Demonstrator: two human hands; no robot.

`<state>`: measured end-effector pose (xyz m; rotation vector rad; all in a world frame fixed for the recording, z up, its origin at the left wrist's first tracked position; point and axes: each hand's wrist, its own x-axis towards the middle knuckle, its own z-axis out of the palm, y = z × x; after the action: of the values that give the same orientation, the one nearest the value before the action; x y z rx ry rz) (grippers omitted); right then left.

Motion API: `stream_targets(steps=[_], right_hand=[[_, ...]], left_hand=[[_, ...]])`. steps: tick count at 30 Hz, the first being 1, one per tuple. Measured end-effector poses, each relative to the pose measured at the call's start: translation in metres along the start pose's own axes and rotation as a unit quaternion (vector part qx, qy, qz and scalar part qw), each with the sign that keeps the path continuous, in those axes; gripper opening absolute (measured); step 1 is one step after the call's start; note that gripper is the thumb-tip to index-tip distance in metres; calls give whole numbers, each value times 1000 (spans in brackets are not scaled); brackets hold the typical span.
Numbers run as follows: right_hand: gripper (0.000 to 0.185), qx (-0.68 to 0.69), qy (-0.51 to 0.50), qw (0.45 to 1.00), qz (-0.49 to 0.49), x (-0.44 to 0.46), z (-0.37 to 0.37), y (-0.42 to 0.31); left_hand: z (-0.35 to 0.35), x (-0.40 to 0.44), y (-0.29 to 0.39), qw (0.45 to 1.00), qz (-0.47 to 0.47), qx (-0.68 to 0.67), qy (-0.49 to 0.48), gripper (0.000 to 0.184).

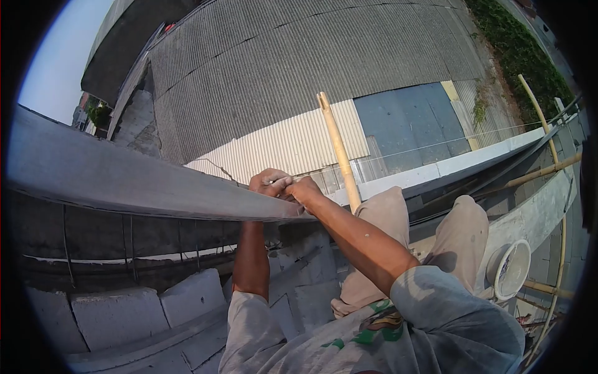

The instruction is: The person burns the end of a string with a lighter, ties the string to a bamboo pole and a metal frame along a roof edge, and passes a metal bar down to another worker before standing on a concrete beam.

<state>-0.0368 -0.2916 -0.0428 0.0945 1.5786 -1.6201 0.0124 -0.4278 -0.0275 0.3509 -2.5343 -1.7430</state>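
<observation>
My left hand (268, 181) is closed at the end of a long grey beam (156, 184), its forearm passing behind the beam. A small pale bit shows between its fingers, too small to name. Pressed up against it, my right hand (303, 189) is closed too, fingers pinched together. A thin pale string (436, 144) stretches in from the right and leads to the pinched fingers, which hide its end. Just right of the hands, a bamboo pole (339, 153) stands upright with a split top.
Below lie a corrugated roof (299, 68) and a blue roof panel (414, 121). A white block ledge (448, 167) runs to the right. Pale blocks (118, 316) line the lower left. A white bucket (512, 270) sits at right, near bamboo scaffolding (564, 249).
</observation>
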Motion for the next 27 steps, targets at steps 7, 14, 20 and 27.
stream_targets(steps=[7, 14, 20, 27], right_hand=[[26, -60, 25, 998, 20, 20, 10, 17], [28, -111, 18, 994, 6, 25, 3, 22], [30, -141, 6, 990, -22, 14, -2, 18], [33, -134, 19, 990, -36, 27, -3, 29]], left_hand=[[-6, -3, -3, 993, -6, 120, 13, 15], [0, -1, -22, 996, 40, 76, -12, 16], [-1, -4, 6, 998, -41, 31, -34, 16], [1, -1, 0, 995, 22, 95, 9, 20]])
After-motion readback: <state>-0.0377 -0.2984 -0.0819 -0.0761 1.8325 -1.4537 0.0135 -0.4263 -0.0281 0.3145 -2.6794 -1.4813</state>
